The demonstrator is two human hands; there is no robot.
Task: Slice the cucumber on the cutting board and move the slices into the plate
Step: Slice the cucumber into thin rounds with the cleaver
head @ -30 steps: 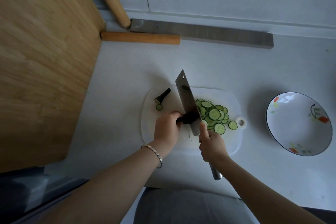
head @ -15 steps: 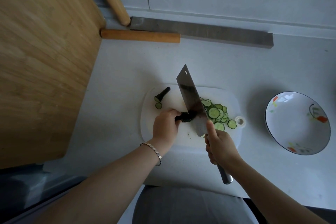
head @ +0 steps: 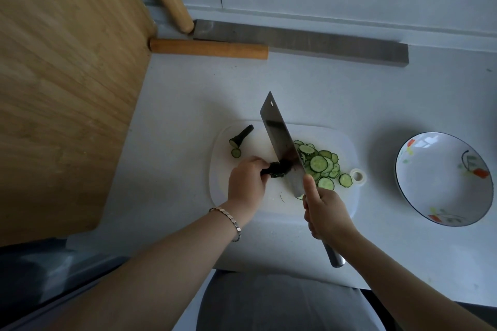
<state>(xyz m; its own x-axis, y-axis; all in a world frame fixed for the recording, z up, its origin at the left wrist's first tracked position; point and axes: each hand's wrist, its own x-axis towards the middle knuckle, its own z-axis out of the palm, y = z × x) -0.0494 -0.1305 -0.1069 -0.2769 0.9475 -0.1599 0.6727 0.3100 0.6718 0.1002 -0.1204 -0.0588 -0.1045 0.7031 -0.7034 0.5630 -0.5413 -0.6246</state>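
Mid-slicing: left hand [head: 246,183] pinches the last cucumber stub [head: 277,169] on the board [head: 223,188], right hand [head: 326,212] wrapped round the knife [head: 282,145], slices [head: 318,164] piled beside it, so a few careful cuts, then scoop into the plate [head: 441,196], I reckon.

Home kitchen: pale countertop [head: 188,94], white cutting board [head: 255,140] w/ cucumber slices [head: 318,163], cleaver [head: 279,140], rolling pin [head: 208,48] (near wall).
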